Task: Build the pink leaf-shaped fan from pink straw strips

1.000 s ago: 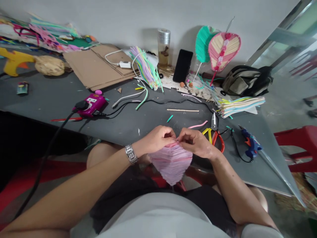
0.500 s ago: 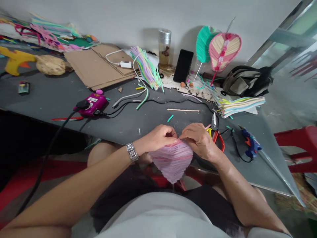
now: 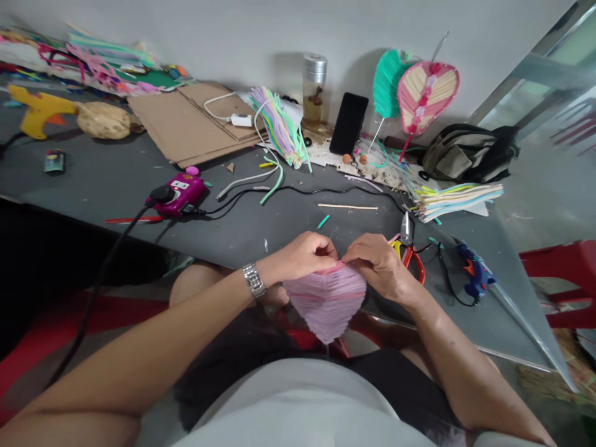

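A pink, leaf-shaped fan point(image 3: 325, 304) of ribbed pipe cleaners hangs point-down over my lap, just off the table's front edge. My left hand point(image 3: 311, 253) is closed on its upper left edge, thumb across the front. At the upper right edge, my right hand point(image 3: 376, 264) pinches the fan's rim with its fingertips, close to the left thumb. Darker pink strands run along the top edge between the two hands. Red-and-yellow-handled pliers point(image 3: 410, 248) lie just beyond my right hand.
On the grey table point(image 3: 242, 230) lie a blue glue gun point(image 3: 474, 270) with a clear glue stick, a purple power socket point(image 3: 180, 194), a wooden stick point(image 3: 347, 207) and bundles of pipe cleaners point(image 3: 279, 127). A phone point(image 3: 348, 124) and a bottle point(image 3: 313, 93) stand at the wall beside two finished-looking fans point(image 3: 428, 96).
The whole view has shifted slightly, so things sit a little further right. Both hands keep their hold on the pink fan, the right fingertips moving only slightly.
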Tool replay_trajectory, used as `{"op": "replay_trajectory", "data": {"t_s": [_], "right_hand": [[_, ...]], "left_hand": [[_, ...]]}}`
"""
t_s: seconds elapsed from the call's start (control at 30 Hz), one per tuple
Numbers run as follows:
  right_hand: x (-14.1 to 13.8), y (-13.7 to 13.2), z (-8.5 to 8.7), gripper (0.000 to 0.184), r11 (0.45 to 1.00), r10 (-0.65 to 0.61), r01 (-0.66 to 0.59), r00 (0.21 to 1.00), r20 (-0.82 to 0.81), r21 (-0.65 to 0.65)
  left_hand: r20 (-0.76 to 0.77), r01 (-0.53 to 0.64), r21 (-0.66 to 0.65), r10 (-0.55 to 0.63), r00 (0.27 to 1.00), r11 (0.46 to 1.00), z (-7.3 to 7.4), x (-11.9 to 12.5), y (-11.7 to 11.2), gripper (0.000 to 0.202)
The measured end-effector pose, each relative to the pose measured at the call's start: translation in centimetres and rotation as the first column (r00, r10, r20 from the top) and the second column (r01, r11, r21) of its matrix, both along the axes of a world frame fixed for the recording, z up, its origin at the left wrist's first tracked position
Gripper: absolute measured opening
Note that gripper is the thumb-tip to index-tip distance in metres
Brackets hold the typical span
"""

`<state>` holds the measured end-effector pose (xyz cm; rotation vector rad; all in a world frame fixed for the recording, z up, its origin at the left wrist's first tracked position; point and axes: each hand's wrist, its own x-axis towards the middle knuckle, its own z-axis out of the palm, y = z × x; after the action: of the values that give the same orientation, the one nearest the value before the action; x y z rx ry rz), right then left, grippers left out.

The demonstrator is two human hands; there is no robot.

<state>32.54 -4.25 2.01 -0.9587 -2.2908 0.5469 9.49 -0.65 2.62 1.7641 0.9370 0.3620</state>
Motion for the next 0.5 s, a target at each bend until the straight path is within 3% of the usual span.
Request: {"op": "replay_trajectory", "data": {"t_s": [0.37, 0.5], "right_hand": [[-0.2, -0.57, 0.27, 0.017, 0.993, -0.101, 0.103, 0.994, -0.042, 0.05], [-0.37, -0.51, 0.27, 0.02, 0.994, -0.083, 0.085, 0.996, -0.038, 0.07]], "left_hand": [[0.025, -0.045, 0.085, 0.043, 0.999, 0.995, -0.4, 0.69, -0.47, 0.016], [0.008, -0.054, 0.133, 0.053, 0.999, 0.99, -0.53, 0.72, -0.74, 0.015]]}}
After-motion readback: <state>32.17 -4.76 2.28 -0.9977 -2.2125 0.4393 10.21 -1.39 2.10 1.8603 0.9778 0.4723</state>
